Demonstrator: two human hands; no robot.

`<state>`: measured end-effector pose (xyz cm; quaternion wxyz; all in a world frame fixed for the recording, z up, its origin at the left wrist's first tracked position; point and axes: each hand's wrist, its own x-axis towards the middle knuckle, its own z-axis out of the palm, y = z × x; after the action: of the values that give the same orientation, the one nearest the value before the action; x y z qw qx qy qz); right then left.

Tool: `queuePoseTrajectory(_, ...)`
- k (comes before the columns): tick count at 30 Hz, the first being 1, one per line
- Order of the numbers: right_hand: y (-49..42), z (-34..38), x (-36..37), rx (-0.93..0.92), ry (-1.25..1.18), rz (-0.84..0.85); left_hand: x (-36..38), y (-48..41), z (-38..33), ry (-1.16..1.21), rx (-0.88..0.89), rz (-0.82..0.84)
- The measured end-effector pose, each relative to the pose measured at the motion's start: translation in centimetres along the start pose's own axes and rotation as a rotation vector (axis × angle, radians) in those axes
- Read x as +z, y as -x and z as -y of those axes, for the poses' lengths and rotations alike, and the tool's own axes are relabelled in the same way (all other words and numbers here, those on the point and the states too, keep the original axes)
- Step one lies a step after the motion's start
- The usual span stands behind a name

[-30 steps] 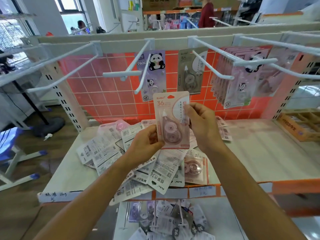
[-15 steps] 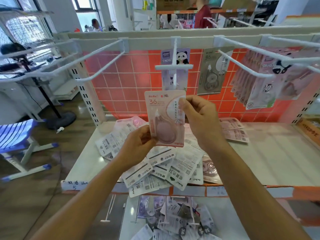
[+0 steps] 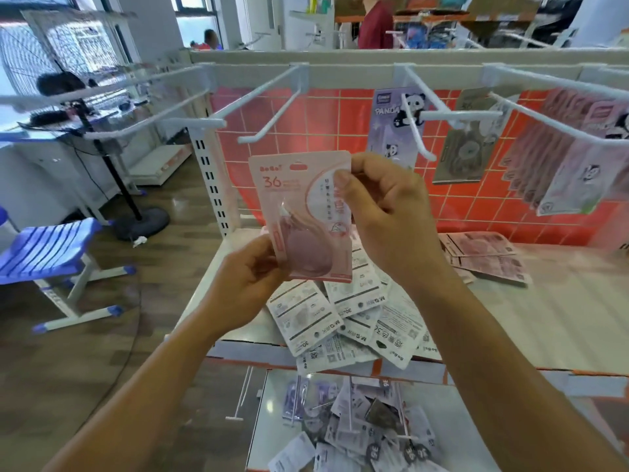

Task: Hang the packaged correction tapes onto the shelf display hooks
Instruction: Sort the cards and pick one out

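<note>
Below a white hook (image 3: pixel 269 117), left hand (image 3: pixel 245 287) and right hand (image 3: pixel 384 212) pinch 1 pink pack (image 3: pixel 299 212), covering 2 of its edges.

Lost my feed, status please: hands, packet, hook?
Left hand pinches pink packet low, right hand grips its upper edge. Not hung; bare hook just above. Nothing between.

A blue slatted chair (image 3: pixel 47 243) on white legs stands on the wooden floor (image 3: pixel 85 352) at the left. Behind it a pedestal fan (image 3: pixel 41 49) rises on a dark pole from a round dark base (image 3: pixel 143 221), its wire cage blurred in the top left corner. A small white scrap (image 3: pixel 139 240) lies on the floor just beside that base. Farther back, a person in a red top (image 3: pixel 374 27) stands at top centre, and another person (image 3: pixel 211 39) is by the window (image 3: pixel 190 28)
</note>
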<state>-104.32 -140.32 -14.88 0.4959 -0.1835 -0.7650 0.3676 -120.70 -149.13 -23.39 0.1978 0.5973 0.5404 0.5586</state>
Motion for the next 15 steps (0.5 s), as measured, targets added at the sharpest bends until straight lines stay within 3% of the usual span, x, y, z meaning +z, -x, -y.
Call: queuePoseTrajectory(15,-0.9,2.5,3.5,-0.046,-0.012,0.002,-4.4,0.3,0.1,0.038,0.093,-0.008)
